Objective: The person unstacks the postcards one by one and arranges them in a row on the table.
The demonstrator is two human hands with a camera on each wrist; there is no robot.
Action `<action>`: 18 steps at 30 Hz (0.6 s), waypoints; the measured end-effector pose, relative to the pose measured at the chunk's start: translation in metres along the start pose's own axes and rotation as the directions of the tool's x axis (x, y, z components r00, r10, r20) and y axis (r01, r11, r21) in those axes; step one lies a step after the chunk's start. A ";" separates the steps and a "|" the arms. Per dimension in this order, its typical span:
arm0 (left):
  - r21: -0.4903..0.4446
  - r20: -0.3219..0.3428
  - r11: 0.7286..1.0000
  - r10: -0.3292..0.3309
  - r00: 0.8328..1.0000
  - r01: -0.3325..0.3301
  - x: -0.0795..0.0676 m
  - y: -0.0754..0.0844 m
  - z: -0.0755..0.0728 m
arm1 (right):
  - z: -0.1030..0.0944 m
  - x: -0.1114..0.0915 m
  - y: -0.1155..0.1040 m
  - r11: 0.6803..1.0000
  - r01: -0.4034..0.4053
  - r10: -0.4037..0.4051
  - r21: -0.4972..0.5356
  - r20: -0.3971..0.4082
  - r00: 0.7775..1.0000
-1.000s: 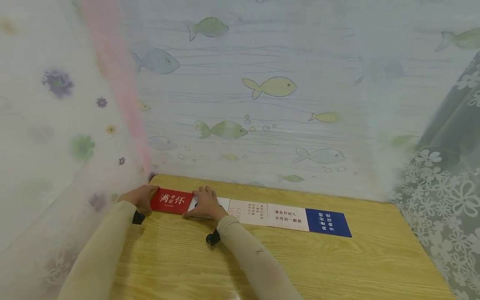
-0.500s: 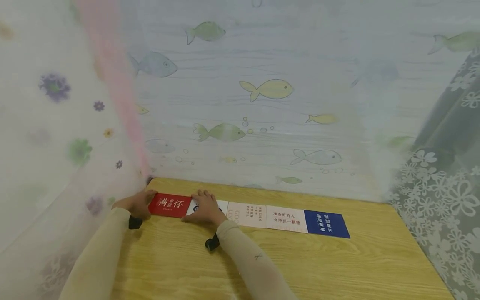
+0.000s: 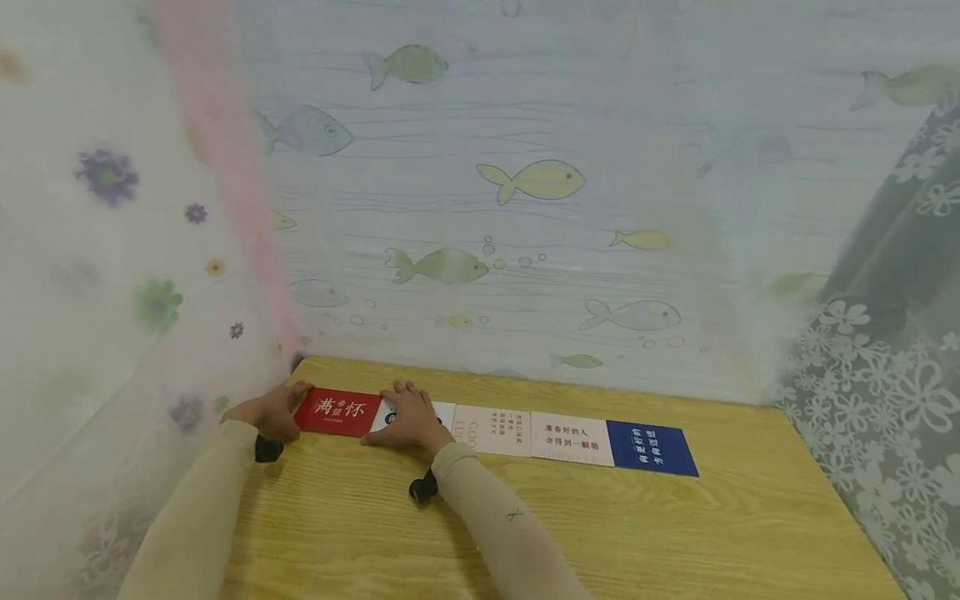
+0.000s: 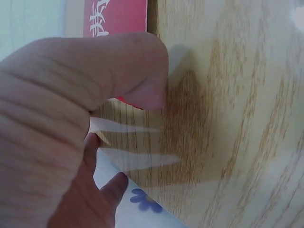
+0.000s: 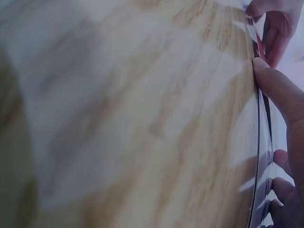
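A red card (image 3: 337,412) with white lettering lies at the left end of a row. My left hand (image 3: 272,411) touches its left edge, thumb near the front corner and fingertips at the back corner. In the left wrist view, the thumb (image 4: 142,71) overlaps the red card (image 4: 128,16). My right hand (image 3: 408,419) spreads over the white card (image 3: 444,411) beside it, hiding much of its print. Its thumb lies at the front edge, its fingers toward the back. The right wrist view shows that thumb (image 5: 275,88) straight along the cards' edge.
Rightward the row continues with a pale pink card (image 3: 492,430), another pink card (image 3: 572,438) and a blue card (image 3: 652,447). They lie on a wood-grain table (image 3: 360,517). A fish-print curtain (image 3: 525,275) hangs behind, a flowered curtain (image 3: 135,250) at left and lace (image 3: 892,417) at right.
The whole scene shifts slightly down and left in the head view. Both hands stay at the red and white cards, and the row keeps its order.
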State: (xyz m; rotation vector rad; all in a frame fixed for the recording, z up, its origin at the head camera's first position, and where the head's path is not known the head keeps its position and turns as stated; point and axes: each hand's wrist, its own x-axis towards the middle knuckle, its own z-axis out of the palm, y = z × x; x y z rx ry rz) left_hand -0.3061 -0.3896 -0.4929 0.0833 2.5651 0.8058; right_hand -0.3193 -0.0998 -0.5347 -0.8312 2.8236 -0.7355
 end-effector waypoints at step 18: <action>0.038 -0.329 0.943 0.324 0.887 -0.331 -0.009 -0.006 0.026 | -0.018 -0.012 0.005 0.989 0.145 -0.144 -0.042 0.025 0.989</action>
